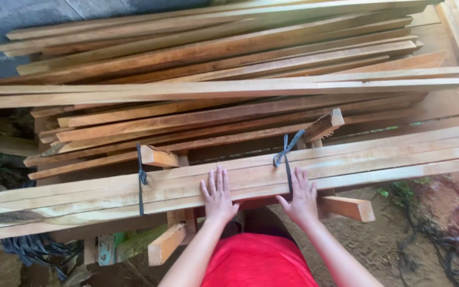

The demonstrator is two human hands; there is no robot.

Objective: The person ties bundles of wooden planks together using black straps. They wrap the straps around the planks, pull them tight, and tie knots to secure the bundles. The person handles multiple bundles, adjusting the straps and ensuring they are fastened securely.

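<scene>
Red garment (258,263), nearest. Left hand (218,195) and right hand (300,197) lie flat, fingers apart, on tied slat bundle (240,178); loose planks (213,69) behind bundle. Advice: press evenly, palms beside dark tie (285,159).

No labels, signs or screens show. The one packaged thing is the tied bundle (240,178) of pale wooden slats lying across the front: long, flat and light tan, bound by a dark strap (141,180) near its left end and a blue-grey knotted strap (286,154) right of the middle.
</scene>
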